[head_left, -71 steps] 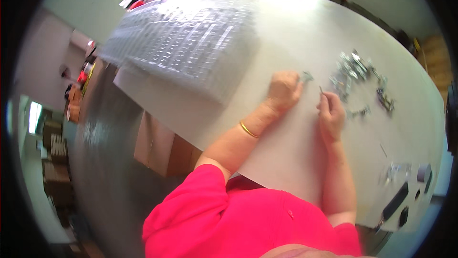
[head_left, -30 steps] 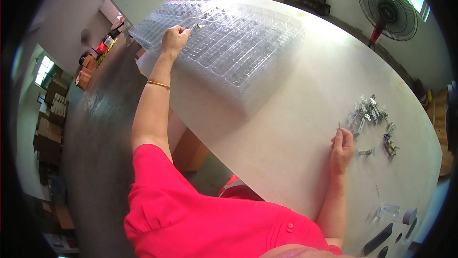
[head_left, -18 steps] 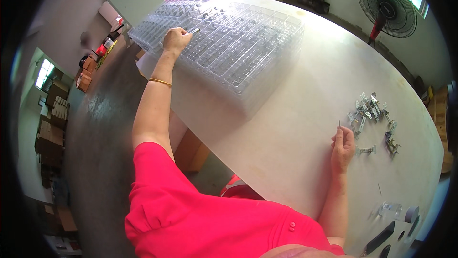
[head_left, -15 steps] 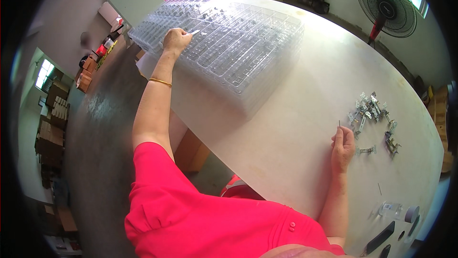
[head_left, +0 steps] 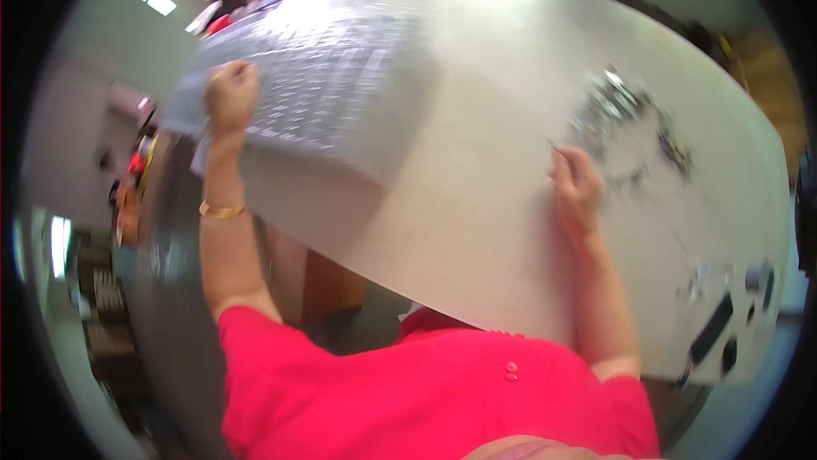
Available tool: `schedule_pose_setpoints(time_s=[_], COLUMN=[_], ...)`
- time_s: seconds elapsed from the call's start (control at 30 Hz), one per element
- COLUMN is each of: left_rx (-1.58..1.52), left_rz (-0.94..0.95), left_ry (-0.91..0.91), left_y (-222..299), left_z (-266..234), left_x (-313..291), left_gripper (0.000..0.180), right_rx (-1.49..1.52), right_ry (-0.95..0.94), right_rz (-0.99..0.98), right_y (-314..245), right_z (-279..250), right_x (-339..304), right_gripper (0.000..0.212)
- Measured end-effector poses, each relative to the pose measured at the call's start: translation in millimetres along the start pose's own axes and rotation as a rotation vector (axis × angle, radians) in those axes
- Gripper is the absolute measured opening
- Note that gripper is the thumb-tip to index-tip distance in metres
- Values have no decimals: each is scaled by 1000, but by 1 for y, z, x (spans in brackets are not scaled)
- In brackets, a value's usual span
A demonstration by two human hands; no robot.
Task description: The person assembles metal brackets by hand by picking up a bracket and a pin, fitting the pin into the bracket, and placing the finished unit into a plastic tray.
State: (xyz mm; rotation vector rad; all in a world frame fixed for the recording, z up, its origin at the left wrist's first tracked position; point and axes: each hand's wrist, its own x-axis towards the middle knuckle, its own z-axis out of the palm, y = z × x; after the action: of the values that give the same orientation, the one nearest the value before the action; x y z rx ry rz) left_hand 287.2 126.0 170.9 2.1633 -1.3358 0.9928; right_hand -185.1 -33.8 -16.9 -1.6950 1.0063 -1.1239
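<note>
My left hand [head_left: 231,94], fingers curled closed and blurred by motion, is over the left part of a stack of clear plastic compartment trays [head_left: 349,132]. Anything between those fingers is hidden. Small pieces lie in rows in the trays, too smeared to name. On the right, my right hand [head_left: 580,192] pinches a thin metal pin [head_left: 552,144] that sticks up past the fingertips. Beyond that hand, on the white table [head_left: 477,230], lies a loose pile of small silver metal brackets [head_left: 619,98], with several more brackets [head_left: 675,152] trailing round to the right.
At the table's right lie a small clear bottle with a grey cap [head_left: 756,278], a dark flat bar [head_left: 711,329] and a small black object [head_left: 729,354]. Another thin pin [head_left: 680,240] lies nearby. A cardboard box [head_left: 332,284] stands below the table's front edge.
The view has swung, so the table sits differently in it. A pale flat piece showed at my left fingertips before and no longer shows. My right hand keeps its pinch on the pin.
</note>
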Motion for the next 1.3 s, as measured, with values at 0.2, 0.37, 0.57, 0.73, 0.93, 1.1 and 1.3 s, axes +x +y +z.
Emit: schedule_pose_setpoints(time_s=[0.2,0.37,0.57,0.73,0.93,1.1,1.3], left_rx=[-361,-671,-937,-714,-506,-459,-626], left_rz=[263,475,591,707,741,762,759], left_ry=[23,-118,-419,-604,-837,-888,-672], left_y=[180,296,409,460,498,501,492], left_z=[-55,-41,-5,41,63,77,71], left_x=[-16,-41,-77,-88,-93,-97,-95], left_gripper=[9,8,11,22,22,20,15], right_rx=[-9,-85,-173,107,132,-34,-13], right_ry=[-76,-103,-137,-158,-289,-332,-280], right_rz=[-50,-155,-294,-303,-207,-175,-209], right_y=[-4,-9,27,15,13,-10,3], right_z=[7,4,22,22,16,4,6], right_x=[2,-4,-7,-9,-6,-1,-6], right_gripper=[9,8,21,20,12,13,9])
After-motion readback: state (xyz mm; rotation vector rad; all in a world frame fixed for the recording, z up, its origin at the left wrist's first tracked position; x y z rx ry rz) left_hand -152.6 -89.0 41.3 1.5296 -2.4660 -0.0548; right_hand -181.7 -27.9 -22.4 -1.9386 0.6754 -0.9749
